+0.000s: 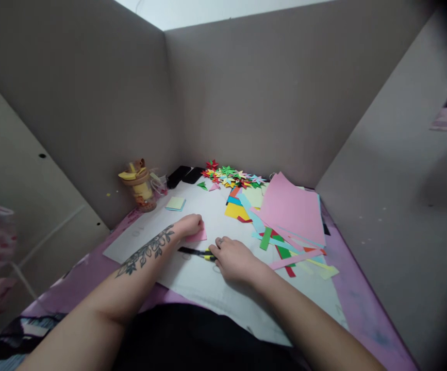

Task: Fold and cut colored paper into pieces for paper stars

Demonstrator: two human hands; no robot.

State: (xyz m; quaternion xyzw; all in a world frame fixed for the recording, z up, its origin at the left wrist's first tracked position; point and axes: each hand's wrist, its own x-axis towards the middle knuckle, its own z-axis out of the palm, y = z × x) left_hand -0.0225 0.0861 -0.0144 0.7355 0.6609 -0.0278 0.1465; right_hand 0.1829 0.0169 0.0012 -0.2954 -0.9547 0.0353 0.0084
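Note:
My left hand is closed, its fingers at the edge of a small pink piece of paper lying on the white sheet. My right hand, with a ring on one finger, curls at the yellow and black handles of a pair of scissors. The dark blades lie low over the sheet and point left, just below the pink paper. Part of the handles is hidden by my right fingers.
Folded paper stars are heaped at the back. Pink sheets and loose coloured strips cover the right side. A small stack of paper squares, a yellow-lidded tumbler and dark phone-like objects stand left. Grey panels enclose the table.

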